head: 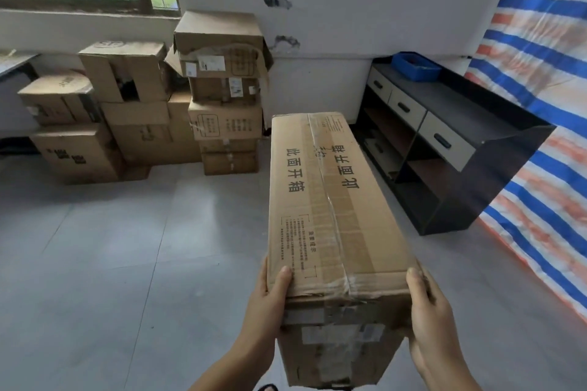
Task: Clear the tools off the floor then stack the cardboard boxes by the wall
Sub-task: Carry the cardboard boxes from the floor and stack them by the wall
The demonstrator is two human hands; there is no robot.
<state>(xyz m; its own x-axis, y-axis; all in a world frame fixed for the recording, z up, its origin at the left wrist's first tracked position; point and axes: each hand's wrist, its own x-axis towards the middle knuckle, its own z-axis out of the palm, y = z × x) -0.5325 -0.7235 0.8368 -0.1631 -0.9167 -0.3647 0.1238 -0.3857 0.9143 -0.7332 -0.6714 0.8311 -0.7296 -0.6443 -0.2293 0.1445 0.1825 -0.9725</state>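
A long brown cardboard box (330, 200) with black printed characters and clear tape is held in the air, its far end pointing at the wall. My left hand (270, 298) grips its near left corner, thumb on top. My right hand (428, 305) grips the near right corner the same way. Ahead, several stacked cardboard boxes (222, 92) stand against the white wall under the window. No tools show on the floor.
A black cabinet (451, 143) with pale drawers stands to the right, a blue bin (414, 65) on top. A striped tarp (540, 105) hangs at the far right. Grey tiled floor (127, 247) lies between me and the stacks.
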